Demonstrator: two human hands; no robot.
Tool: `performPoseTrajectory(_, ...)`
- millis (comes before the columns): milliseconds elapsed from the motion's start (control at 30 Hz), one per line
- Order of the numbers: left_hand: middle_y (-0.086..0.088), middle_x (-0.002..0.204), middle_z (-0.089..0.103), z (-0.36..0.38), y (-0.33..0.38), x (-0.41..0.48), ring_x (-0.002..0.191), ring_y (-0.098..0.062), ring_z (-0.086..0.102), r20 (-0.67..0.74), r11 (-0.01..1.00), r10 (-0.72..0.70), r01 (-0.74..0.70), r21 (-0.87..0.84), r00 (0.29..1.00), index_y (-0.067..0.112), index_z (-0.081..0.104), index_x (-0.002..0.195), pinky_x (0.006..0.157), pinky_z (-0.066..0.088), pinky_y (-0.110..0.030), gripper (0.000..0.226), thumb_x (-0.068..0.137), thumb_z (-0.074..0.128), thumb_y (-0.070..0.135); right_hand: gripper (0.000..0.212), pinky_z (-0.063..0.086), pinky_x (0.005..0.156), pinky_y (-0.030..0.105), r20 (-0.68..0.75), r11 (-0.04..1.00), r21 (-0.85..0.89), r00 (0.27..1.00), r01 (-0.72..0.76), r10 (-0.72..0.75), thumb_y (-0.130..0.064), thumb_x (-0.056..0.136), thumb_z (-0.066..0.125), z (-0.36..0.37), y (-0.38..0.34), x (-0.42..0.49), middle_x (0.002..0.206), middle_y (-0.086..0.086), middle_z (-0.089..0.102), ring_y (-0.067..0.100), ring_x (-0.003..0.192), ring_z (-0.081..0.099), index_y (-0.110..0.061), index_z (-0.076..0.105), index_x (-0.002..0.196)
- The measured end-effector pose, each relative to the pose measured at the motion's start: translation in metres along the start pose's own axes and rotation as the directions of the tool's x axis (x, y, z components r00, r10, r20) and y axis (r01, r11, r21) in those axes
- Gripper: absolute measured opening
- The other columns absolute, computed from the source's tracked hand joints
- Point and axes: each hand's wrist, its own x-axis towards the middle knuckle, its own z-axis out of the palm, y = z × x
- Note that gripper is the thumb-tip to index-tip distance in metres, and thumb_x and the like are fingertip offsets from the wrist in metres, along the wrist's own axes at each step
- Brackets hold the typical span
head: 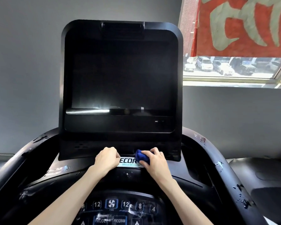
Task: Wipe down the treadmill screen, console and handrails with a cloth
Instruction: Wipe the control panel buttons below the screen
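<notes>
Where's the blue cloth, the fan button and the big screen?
blue cloth [142, 157]: head view, its bunched middle.
fan button [111, 203]: head view, the fan symbol.
screen [120, 78]: head view, middle of the dark glass.

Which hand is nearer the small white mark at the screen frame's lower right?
Right. The right hand, gripping the blue cloth, sits almost directly below the white mark; the left hand is below and well left.

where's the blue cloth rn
In the head view the blue cloth is bunched in the right hand, on the silver logo strip under the screen, beside the left hand.
</notes>
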Motion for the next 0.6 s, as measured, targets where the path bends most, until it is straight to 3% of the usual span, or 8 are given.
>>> performPoseTrajectory(100, 0.003, 0.102, 0.071, 0.0, 0.001, -0.004, 0.098, -0.023, 0.064, 0.016, 1.0, 0.009, -0.009, 0.017, 1.0, 0.025, 0.074, 0.096, 0.074, 0.047, -0.028, 0.034, 0.08, 0.049, 0.008, 0.035, 0.039, 0.083, 0.025, -0.051, 0.991, 0.036, 0.99, -0.127, 0.129, -0.033, 0.087, 0.062, -0.01, 0.012, -0.002, 0.104, 0.002, 0.048, 0.025, 0.097, 0.053, -0.025, 0.06, 0.12)
performPoseTrajectory(200, 0.001, 0.092, 0.067, -0.003, 0.007, -0.008, 0.093, -0.025, 0.062, 0.067, 0.998, 0.024, -0.028, 0.057, 0.997, 0.022, 0.072, 0.095, 0.075, 0.041, -0.031, 0.032, 0.081, 0.048, 0.008, 0.027, 0.039, 0.079, 0.024, -0.017, 0.956, 0.208, 0.977, -0.206, 0.214, -0.028, 0.086, 0.063, -0.02, 0.023, -0.005, 0.099, 0.002, 0.051, 0.021, 0.092, 0.057, -0.027, 0.064, 0.114)
performPoseTrajectory(333, -0.003, 0.123, 0.061, -0.005, -0.001, -0.013, 0.117, -0.024, 0.054, 0.171, 0.999, 0.032, -0.028, -0.024, 0.985, 0.022, 0.059, 0.124, 0.101, 0.04, -0.037, 0.037, 0.089, 0.048, 0.018, 0.026, 0.046, 0.081, 0.026, -0.074, 0.855, 0.452, 0.944, -0.256, 0.322, -0.027, 0.086, 0.065, -0.031, 0.027, -0.021, 0.103, 0.008, 0.062, 0.017, 0.089, 0.061, -0.027, 0.065, 0.112)
performPoseTrajectory(400, -0.005, 0.132, 0.057, -0.005, -0.012, -0.019, 0.123, -0.025, 0.05, 0.129, 0.995, 0.065, -0.055, -0.077, 0.989, 0.02, 0.053, 0.132, 0.106, 0.039, -0.039, 0.041, 0.091, 0.046, 0.018, 0.028, 0.039, 0.08, 0.019, -0.119, 0.86, 0.457, 0.942, -0.228, 0.314, -0.025, 0.087, 0.064, -0.039, 0.013, -0.032, 0.101, 0.005, 0.057, 0.013, 0.089, 0.057, -0.025, 0.065, 0.115)
performPoseTrajectory(500, -0.007, 0.13, 0.058, -0.007, -0.035, -0.033, 0.117, -0.027, 0.054, 0.061, 0.986, 0.09, -0.08, -0.149, 0.994, 0.02, 0.053, 0.13, 0.101, 0.042, -0.036, 0.041, 0.091, 0.044, 0.016, 0.028, 0.036, 0.076, 0.005, -0.183, 0.88, 0.464, 0.96, -0.107, 0.214, -0.023, 0.086, 0.066, -0.048, -0.022, -0.058, 0.094, -0.001, 0.054, 0.006, 0.084, 0.055, -0.027, 0.065, 0.114)
performPoseTrajectory(600, -0.006, 0.123, 0.063, -0.012, -0.059, -0.055, 0.102, -0.025, 0.061, 0.037, 0.976, 0.115, -0.106, -0.193, 0.993, 0.022, 0.053, 0.128, 0.094, 0.047, -0.035, 0.041, 0.089, 0.043, 0.015, 0.031, 0.042, 0.076, 0.011, -0.189, 0.911, 0.412, 0.98, 0.015, 0.069, -0.02, 0.084, 0.069, -0.039, -0.047, -0.09, 0.09, -0.007, 0.051, 0.006, 0.082, 0.056, -0.026, 0.065, 0.114)
